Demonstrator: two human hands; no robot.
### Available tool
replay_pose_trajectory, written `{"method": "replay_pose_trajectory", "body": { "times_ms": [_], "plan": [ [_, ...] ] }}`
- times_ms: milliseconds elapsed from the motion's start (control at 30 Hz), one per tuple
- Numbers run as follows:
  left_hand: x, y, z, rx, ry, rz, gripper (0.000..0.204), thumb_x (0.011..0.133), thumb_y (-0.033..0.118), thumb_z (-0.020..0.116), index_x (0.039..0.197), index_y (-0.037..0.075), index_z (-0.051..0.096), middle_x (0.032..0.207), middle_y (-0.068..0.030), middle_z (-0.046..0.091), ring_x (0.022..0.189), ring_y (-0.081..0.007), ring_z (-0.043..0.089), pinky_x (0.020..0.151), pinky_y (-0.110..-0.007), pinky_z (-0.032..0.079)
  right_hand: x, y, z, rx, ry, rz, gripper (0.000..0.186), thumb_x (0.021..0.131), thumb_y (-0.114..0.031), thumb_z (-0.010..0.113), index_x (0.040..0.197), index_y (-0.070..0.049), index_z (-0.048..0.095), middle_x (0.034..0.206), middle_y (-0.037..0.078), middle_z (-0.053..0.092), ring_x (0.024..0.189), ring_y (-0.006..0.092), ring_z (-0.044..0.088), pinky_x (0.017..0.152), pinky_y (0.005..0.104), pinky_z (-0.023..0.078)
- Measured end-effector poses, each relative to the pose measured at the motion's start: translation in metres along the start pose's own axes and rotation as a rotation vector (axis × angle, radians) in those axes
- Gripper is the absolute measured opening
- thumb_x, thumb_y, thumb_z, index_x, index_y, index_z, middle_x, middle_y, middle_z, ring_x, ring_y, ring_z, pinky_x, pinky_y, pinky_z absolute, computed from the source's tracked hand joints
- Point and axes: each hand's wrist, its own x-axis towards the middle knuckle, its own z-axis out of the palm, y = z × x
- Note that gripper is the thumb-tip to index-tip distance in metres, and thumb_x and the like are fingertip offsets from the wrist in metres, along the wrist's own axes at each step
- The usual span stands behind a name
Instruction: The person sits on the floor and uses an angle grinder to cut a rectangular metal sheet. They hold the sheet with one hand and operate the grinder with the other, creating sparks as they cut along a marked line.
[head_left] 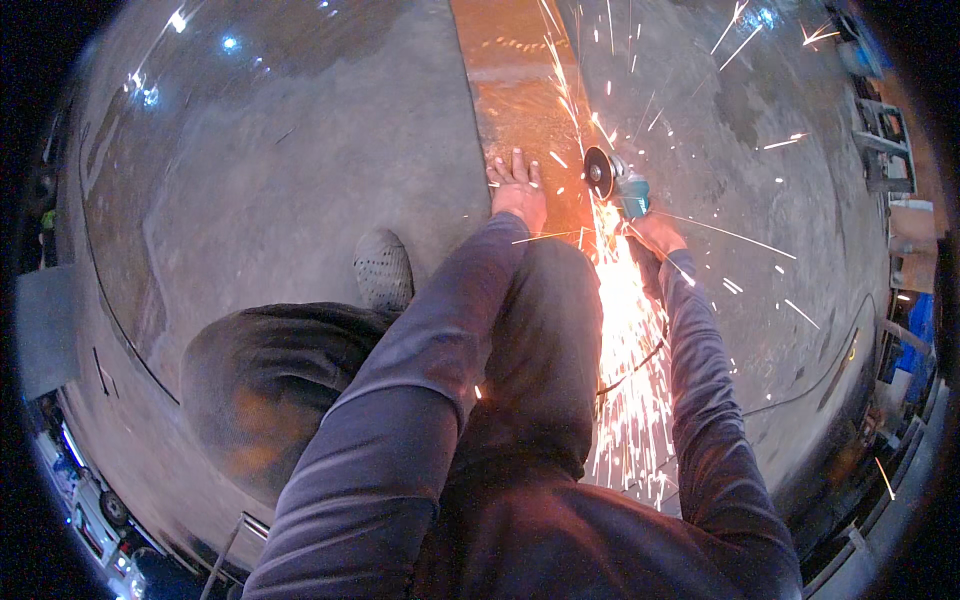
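Note:
My right hand (657, 234) is wrapped round a teal angle grinder (634, 190). The grinder's disc (600, 173) stands on edge at the right edge of a long, rust-brown metal plate (520, 105). Bright sparks pour from the disc back toward me, between my knee and my right forearm, and some fly ahead and to the right. Flat on the plate, left of the disc, lies my left hand (519, 195) with its fingers spread. Where the disc meets the metal is lost in the glare.
The plate lies on a grey concrete floor (300, 170). My shoe (383, 270) and bent knee are left of my left arm. A dark cable (640, 365) runs under the sparks. A grey metal frame (884, 150) and other clutter line the right side. Another thin cable crosses the floor at left.

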Motion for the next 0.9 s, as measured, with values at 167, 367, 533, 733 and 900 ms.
{"method": "replay_pose_trajectory", "body": {
  "times_ms": [167, 367, 533, 733, 900],
  "plan": [
    [-0.007, 0.009, -0.03, -0.041, -0.212, 0.073, 0.099, 0.082, 0.039, 0.072, 0.157, 0.002, 0.018, 0.16, -0.0337, 0.004, 0.142, -0.0604, 0.019, 0.115, -0.065, 0.018, 0.022, 0.018, -0.005, -0.089, -0.078, 0.07, 0.055, 0.061, -0.037, 0.082, 0.103, -0.003, 0.073, 0.112, 0.018, 0.07, 0.105, 0.0301, 0.065, 0.089, 0.04, 0.05],
    [-0.006, 0.005, -0.024, -0.045, -0.175, 0.045, 0.102, 0.079, 0.038, 0.074, 0.157, 0.002, 0.018, 0.161, -0.033, 0.005, 0.142, -0.0606, 0.019, 0.115, -0.065, 0.018, 0.038, 0.001, -0.004, -0.041, -0.011, -0.005, 0.062, 0.057, -0.032, 0.082, 0.109, 0.0, 0.07, 0.109, 0.02, 0.07, 0.101, 0.029, 0.067, 0.087, 0.0401, 0.052],
    [-0.008, 0.006, -0.034, -0.064, -0.191, 0.066, 0.102, 0.078, 0.037, 0.074, 0.156, 0.002, 0.02, 0.161, -0.033, 0.006, 0.141, -0.0606, 0.02, 0.114, -0.065, 0.02, 0.026, -0.031, -0.016, 0.123, -0.032, -0.066, 0.059, 0.056, -0.023, 0.08, 0.109, 0.0, 0.067, 0.108, 0.017, 0.07, 0.097, 0.0316, 0.068, 0.084, 0.0404, 0.052],
    [-0.008, 0.003, -0.032, -0.07, -0.177, 0.065, 0.104, 0.076, 0.039, 0.076, 0.156, 0.002, 0.021, 0.16, -0.0332, 0.008, 0.141, -0.0602, 0.02, 0.114, -0.065, 0.021, 0.022, -0.06, -0.02, 0.025, -0.038, 0.044, 0.064, 0.06, -0.02, 0.077, 0.119, -0.002, 0.06, 0.103, 0.014, 0.067, 0.09, 0.0267, 0.065, 0.081, 0.0407, 0.051],
    [-0.006, 0.003, -0.03, -0.08, -0.155, 0.064, 0.105, 0.075, 0.04, 0.077, 0.156, 0.002, 0.022, 0.16, -0.0332, 0.008, 0.141, -0.0603, 0.021, 0.115, -0.065, 0.02, 0.021, -0.048, -0.018, 0.003, -0.036, -0.018, 0.055, 0.06, -0.02, 0.078, 0.111, -0.003, 0.065, 0.101, 0.013, 0.069, 0.089, 0.0279, 0.066, 0.082, 0.0399, 0.051]
  ]
}}
